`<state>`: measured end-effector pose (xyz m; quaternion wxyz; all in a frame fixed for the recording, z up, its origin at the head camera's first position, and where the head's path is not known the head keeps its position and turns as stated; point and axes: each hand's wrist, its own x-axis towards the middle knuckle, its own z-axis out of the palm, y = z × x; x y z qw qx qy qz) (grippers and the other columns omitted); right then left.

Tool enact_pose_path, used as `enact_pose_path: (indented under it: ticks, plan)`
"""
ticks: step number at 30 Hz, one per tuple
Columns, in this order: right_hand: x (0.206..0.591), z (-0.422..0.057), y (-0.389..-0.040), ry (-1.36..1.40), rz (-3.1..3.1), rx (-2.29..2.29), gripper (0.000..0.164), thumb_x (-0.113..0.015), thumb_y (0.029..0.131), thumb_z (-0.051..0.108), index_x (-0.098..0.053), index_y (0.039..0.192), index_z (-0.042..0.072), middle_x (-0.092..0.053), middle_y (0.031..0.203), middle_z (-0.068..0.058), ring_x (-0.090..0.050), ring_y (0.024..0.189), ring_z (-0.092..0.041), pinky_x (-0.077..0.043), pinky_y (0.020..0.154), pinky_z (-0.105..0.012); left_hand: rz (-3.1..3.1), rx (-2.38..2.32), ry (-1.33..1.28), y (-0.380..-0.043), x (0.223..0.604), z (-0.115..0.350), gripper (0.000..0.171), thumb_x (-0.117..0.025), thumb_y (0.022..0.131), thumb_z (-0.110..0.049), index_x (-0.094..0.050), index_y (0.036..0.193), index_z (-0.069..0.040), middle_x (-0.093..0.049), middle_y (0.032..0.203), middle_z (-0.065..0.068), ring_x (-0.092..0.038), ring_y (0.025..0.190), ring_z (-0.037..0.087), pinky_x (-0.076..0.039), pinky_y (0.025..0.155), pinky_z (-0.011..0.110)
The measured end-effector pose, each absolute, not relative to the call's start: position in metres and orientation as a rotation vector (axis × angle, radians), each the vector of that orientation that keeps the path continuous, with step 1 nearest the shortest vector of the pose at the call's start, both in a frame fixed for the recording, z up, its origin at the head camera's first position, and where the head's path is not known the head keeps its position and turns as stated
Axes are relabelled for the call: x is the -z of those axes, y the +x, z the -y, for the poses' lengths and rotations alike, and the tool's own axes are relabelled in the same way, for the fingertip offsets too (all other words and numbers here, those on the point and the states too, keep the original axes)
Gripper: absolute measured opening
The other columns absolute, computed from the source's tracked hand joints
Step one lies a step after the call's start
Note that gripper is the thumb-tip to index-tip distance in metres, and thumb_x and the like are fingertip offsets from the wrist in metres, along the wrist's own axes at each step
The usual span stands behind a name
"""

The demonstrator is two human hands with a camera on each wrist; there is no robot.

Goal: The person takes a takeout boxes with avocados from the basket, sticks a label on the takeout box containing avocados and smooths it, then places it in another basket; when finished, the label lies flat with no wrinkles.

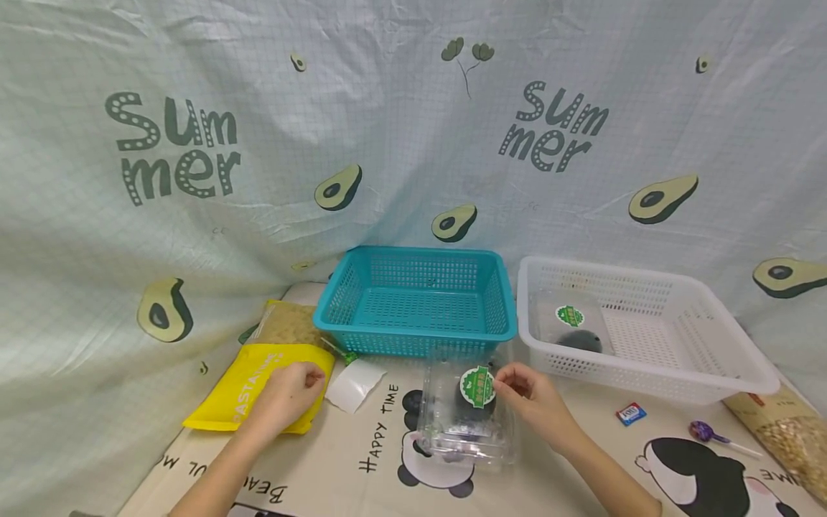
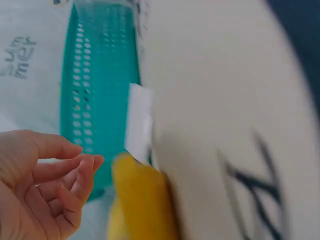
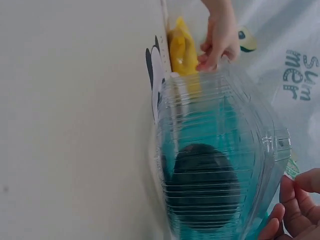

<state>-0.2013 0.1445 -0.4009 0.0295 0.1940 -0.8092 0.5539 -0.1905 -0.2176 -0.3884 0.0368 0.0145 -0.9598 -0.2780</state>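
Note:
A clear plastic clamshell box (image 1: 446,424) stands on the table before the teal basket. Through its ribbed wall shows a dark, egg-shaped fruit (image 3: 202,185). My right hand (image 1: 533,402) pinches the edge of a round green-and-white sticker (image 1: 478,388) at the lid; whether the whole sticker lies flat there I cannot tell. My left hand (image 1: 291,391) hovers over a yellow pasta bag (image 1: 222,402), its fingers loosely curled with nothing between them. Right of that hand a small white paper sheet (image 1: 354,385) lies on the table.
Behind the box stands a teal basket (image 1: 413,343). A white basket (image 1: 646,373) at the right holds another stickered clamshell (image 1: 549,305). Nearby lie a small red-and-blue packet (image 1: 630,413), a lollipop (image 1: 701,431) and a bag of grains (image 1: 791,438). A patterned curtain (image 1: 400,129) hangs behind.

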Motion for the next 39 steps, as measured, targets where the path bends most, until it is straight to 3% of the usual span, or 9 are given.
enact_pose_path:
  ticks: [4, 13, 20, 26, 31, 34, 39]
  plan:
    - [0.398, -0.143, -0.203, 0.551, 2.497, -1.699, 0.01, -0.061, 0.083, 0.014, -0.058, 0.086, 0.004, -0.059, 0.077, -0.008, -0.053, 0.068, -0.01, -0.046, 0.061, -0.021, 2.88, 0.93, -0.119, -0.191, 0.376, 0.188, 0.014, -0.06, 0.082, -0.013, -0.067, 0.092, -0.006, -0.066, 0.084, 0.002, -0.06, 0.078, 0.015, -0.05, 0.071, 0.032]
    - [0.393, -0.13, -0.204, 0.494, 2.547, -1.715, 0.012, -0.062, 0.082, 0.015, -0.058, 0.087, 0.005, -0.059, 0.076, -0.005, -0.051, 0.067, -0.01, -0.043, 0.059, -0.021, 2.738, 1.157, -0.582, -0.197, 0.376, 0.112, 0.014, -0.059, 0.085, -0.022, -0.067, 0.09, -0.012, -0.065, 0.079, -0.006, -0.056, 0.071, 0.006, -0.047, 0.061, 0.018]
    - [0.393, -0.127, -0.204, 0.502, 2.564, -1.691, 0.009, -0.061, 0.083, 0.014, -0.058, 0.086, 0.006, -0.056, 0.075, -0.004, -0.05, 0.068, -0.01, -0.043, 0.06, -0.021, 2.669, 1.336, -0.585, -0.201, 0.379, 0.082, 0.011, -0.06, 0.084, -0.027, -0.066, 0.087, -0.019, -0.062, 0.075, -0.01, -0.054, 0.067, 0.006, -0.046, 0.055, 0.02]
    - [0.397, -0.126, -0.208, 0.5, 2.581, -1.598, 0.007, -0.063, 0.082, 0.014, -0.059, 0.081, 0.009, -0.054, 0.069, -0.001, -0.046, 0.061, -0.009, -0.039, 0.053, -0.019, 2.653, 1.357, -0.544, -0.209, 0.382, 0.075, 0.008, -0.063, 0.082, -0.022, -0.068, 0.082, -0.016, -0.062, 0.071, -0.008, -0.052, 0.062, 0.005, -0.045, 0.052, 0.019]
    - [0.404, -0.123, -0.213, 0.485, 2.607, -1.36, 0.011, -0.067, 0.078, 0.016, -0.059, 0.071, 0.013, -0.048, 0.061, 0.005, -0.041, 0.06, -0.008, -0.035, 0.053, -0.02, 2.7, 1.169, -0.522, -0.211, 0.386, 0.07, 0.009, -0.062, 0.081, -0.024, -0.068, 0.08, -0.017, -0.061, 0.069, -0.01, -0.047, 0.053, 0.003, -0.039, 0.045, 0.019]
    - [0.407, -0.123, -0.216, 0.509, 2.596, -1.232, 0.013, -0.068, 0.077, 0.016, -0.058, 0.068, 0.015, -0.044, 0.058, 0.008, -0.041, 0.06, -0.008, -0.039, 0.064, -0.024, 2.699, 1.007, -0.509, -0.211, 0.391, 0.067, 0.008, -0.062, 0.081, -0.024, -0.067, 0.079, -0.018, -0.062, 0.068, -0.01, -0.044, 0.048, 0.001, -0.035, 0.041, 0.018]
    - [0.408, -0.122, -0.218, 0.506, 2.615, -1.075, 0.016, -0.07, 0.075, 0.015, -0.057, 0.065, 0.018, -0.04, 0.054, 0.011, -0.037, 0.058, -0.007, -0.037, 0.061, -0.025, 2.662, 0.824, -0.525, -0.212, 0.394, 0.063, 0.006, -0.063, 0.079, -0.023, -0.067, 0.077, -0.018, -0.063, 0.068, -0.009, -0.043, 0.047, -0.001, -0.033, 0.039, 0.016]
